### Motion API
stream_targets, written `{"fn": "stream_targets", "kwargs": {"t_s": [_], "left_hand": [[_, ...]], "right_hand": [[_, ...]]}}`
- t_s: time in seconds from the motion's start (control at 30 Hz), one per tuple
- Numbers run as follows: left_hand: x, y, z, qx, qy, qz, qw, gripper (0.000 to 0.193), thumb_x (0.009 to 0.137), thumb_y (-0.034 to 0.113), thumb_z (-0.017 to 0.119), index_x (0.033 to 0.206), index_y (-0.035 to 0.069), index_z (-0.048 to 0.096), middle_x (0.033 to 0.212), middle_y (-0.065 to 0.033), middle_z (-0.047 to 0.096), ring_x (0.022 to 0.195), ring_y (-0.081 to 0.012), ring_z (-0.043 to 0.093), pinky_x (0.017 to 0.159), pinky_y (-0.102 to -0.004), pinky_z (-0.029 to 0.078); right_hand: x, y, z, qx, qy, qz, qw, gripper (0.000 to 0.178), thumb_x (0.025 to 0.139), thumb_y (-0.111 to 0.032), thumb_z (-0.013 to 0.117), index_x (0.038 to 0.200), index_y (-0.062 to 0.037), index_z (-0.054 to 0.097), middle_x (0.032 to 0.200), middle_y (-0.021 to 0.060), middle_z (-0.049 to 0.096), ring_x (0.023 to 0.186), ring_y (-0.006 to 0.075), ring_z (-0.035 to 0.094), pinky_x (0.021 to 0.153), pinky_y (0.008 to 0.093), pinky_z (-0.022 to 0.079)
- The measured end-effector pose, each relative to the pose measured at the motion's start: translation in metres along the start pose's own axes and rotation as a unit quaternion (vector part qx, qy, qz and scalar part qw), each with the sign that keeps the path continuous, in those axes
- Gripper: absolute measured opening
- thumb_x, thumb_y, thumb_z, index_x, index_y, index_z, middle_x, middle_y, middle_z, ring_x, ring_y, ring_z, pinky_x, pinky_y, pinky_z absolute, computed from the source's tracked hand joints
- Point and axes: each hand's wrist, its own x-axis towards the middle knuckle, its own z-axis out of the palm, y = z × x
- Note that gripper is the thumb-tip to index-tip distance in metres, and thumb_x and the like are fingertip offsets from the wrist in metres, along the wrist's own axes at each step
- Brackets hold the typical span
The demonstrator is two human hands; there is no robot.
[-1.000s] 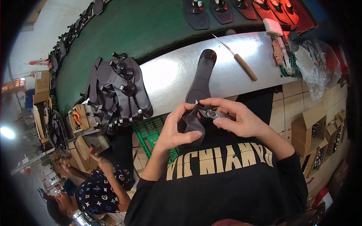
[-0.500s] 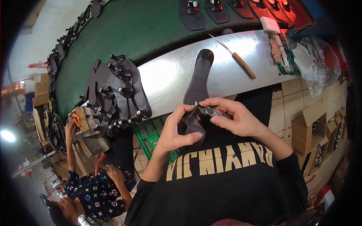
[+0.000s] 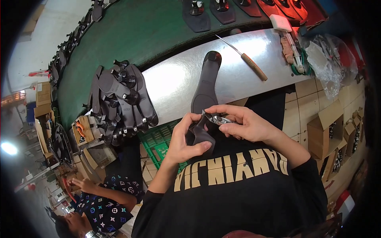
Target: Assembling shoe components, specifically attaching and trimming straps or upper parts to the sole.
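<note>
My left hand (image 3: 184, 144) is closed round a dark grey shoe sole with a heel (image 3: 204, 137), held just above my lap with its thumb pressed on the side. My right hand (image 3: 248, 125) pinches a small shiny silver-and-dark piece (image 3: 218, 119) against the upper end of that sole; its exact kind is partly hidden by the fingers. Fingertips of both hands nearly meet there. Just beyond them, a second dark heeled sole (image 3: 205, 81) lies on the metal bench top (image 3: 170, 85). To its right rests an awl (image 3: 252, 65) with a wooden handle.
Piled dark soles (image 3: 119, 99) stand at the bench's left, above a green crate (image 3: 152, 146). A green belt (image 3: 131, 27) carries more soles at the back. White block (image 3: 281, 23) and plastic bag (image 3: 327, 71) sit right. A co-worker (image 3: 107, 198) is at lower left.
My hands keep their hold, with the right fingers shifted slightly on the shiny piece. The co-worker's hand has left the orange-handled tool, which now lies in the wooden box.
</note>
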Motion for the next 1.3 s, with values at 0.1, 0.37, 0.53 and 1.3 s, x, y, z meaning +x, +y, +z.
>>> {"fn": "stream_targets", "kwargs": {"t_s": [0.1, 0.37, 0.53, 1.3], "left_hand": [[-0.003, -0.002, 0.002, -0.026, 0.003, 0.0, 1.0, 0.054, 0.067, 0.017, 0.077, 0.111, -0.001, 0.052, 0.097, -0.004, 0.058, 0.088, -0.0103, 0.054, 0.08, -0.0242, 0.043], [-0.004, -0.006, 0.003, -0.042, 0.029, -0.005, 0.999, 0.056, 0.067, 0.02, 0.076, 0.113, -0.001, 0.051, 0.098, -0.0045, 0.056, 0.087, -0.0103, 0.053, 0.078, -0.0243, 0.043], [-0.007, -0.004, 0.004, -0.024, 0.032, 0.001, 0.999, 0.057, 0.067, 0.021, 0.076, 0.113, -0.002, 0.051, 0.099, -0.005, 0.057, 0.087, -0.0112, 0.053, 0.078, -0.0245, 0.043], [0.005, 0.006, 0.004, 0.008, -0.022, -0.052, 0.998, 0.051, 0.066, 0.018, 0.075, 0.108, 0.0, 0.053, 0.094, -0.0049, 0.059, 0.088, -0.0125, 0.055, 0.082, -0.0252, 0.043]], "right_hand": [[0.0, 0.005, 0.0, -0.007, -0.006, 0.009, 1.0, 0.048, 0.095, -0.009, 0.058, 0.141, -0.0125, 0.049, 0.085, -0.0032, 0.059, 0.073, 0.0036, 0.049, 0.069, 0.0204, 0.044], [0.003, 0.003, 0.0, 0.003, -0.009, -0.012, 1.0, 0.049, 0.095, -0.01, 0.057, 0.143, -0.014, 0.048, 0.081, -0.0043, 0.057, 0.072, 0.0039, 0.048, 0.07, 0.0205, 0.044], [0.003, 0.007, 0.001, -0.006, -0.007, -0.031, 0.999, 0.048, 0.093, -0.007, 0.058, 0.14, -0.0105, 0.047, 0.073, -0.005, 0.053, 0.064, 0.0014, 0.047, 0.059, 0.0173, 0.039], [-0.002, 0.001, -0.011, 0.009, -0.009, 0.058, 0.998, 0.047, 0.091, -0.013, 0.062, 0.136, -0.0124, 0.05, 0.07, -0.0028, 0.054, 0.055, 0.002, 0.046, 0.05, 0.0162, 0.036]]}}
